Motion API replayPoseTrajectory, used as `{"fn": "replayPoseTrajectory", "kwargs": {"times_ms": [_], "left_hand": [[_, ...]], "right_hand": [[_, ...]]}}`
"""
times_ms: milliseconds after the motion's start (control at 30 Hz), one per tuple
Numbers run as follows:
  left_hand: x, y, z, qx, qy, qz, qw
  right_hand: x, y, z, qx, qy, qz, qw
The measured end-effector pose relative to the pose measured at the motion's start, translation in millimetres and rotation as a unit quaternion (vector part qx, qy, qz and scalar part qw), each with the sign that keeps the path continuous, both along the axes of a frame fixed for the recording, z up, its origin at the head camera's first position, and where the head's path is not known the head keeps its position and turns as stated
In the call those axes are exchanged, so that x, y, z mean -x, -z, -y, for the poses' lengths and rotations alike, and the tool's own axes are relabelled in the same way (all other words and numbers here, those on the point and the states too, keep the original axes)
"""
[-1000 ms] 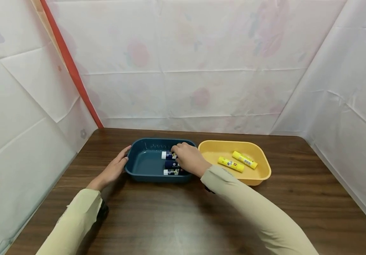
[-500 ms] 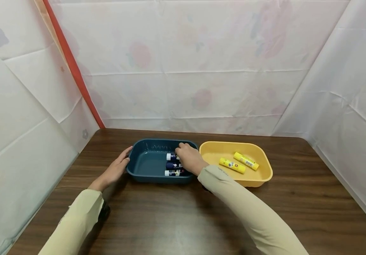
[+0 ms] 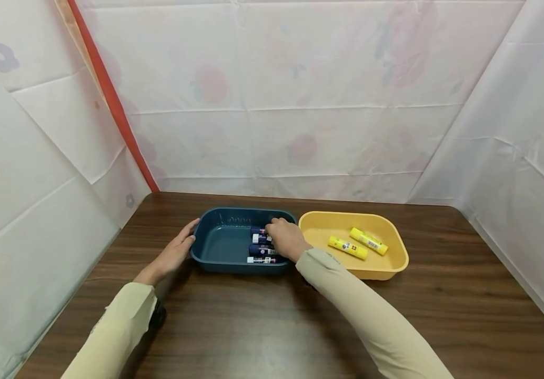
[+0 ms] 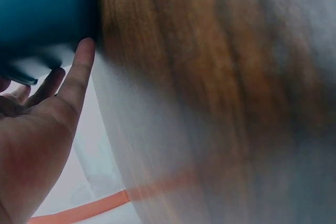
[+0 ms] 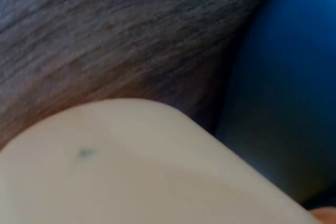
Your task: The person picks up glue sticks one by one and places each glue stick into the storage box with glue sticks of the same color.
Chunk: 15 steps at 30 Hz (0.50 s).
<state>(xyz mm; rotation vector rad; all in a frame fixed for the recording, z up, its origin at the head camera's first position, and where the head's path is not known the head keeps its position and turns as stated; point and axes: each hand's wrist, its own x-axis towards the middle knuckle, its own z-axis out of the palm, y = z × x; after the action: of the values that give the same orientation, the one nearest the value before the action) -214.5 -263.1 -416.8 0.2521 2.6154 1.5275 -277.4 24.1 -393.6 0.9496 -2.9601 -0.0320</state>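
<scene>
A dark blue basket (image 3: 222,267) stands on the table with several dark blue glue sticks lying side by side at its right end, among them a navy one (image 3: 261,250) and a white-capped one (image 3: 261,260). My right hand (image 3: 290,239) reaches in over the right rim. Its curled fingers are at the end of the rearmost dark glue stick (image 3: 258,230) and appear to pinch it; the fingertips are partly hidden. My left hand (image 3: 172,258) rests with fairly straight fingers against the basket's left wall, where the left wrist view shows a straight finger (image 4: 77,74) touching it.
Right beside the blue basket is a yellow basket (image 3: 381,275) holding two yellow glue sticks, one in front (image 3: 348,247) and one behind (image 3: 369,241). Brown wood-grain table (image 3: 234,326) lies before them. White patterned sheets (image 3: 262,142) enclose the back and sides.
The right fingers have shifted slightly within the blue basket, and another dark glue stick now shows at the rear of the row. The left hand keeps its place on the basket.
</scene>
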Motion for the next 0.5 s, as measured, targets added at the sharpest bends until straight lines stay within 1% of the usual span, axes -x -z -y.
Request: {"fn": "replayPoseTrajectory", "kwargs": {"times_ms": [167, 333, 500], "left_hand": [[2.2, 1.1, -1, -0.004, 0.003, 0.001, 1.0000], [1.0, 0.7, -1, -0.008, 0.003, 0.005, 0.9999], [1.2, -0.9, 2, -0.006, 0.004, 0.004, 1.0000]], "right_hand": [[-2.4, -1.4, -1, 0.011, 0.007, 0.016, 1.000], [-2.1, -2.1, -3, 0.023, -0.001, 0.014, 1.000], [-6.5, -11.6, -8, 0.052, -0.017, 0.005, 0.998]]}}
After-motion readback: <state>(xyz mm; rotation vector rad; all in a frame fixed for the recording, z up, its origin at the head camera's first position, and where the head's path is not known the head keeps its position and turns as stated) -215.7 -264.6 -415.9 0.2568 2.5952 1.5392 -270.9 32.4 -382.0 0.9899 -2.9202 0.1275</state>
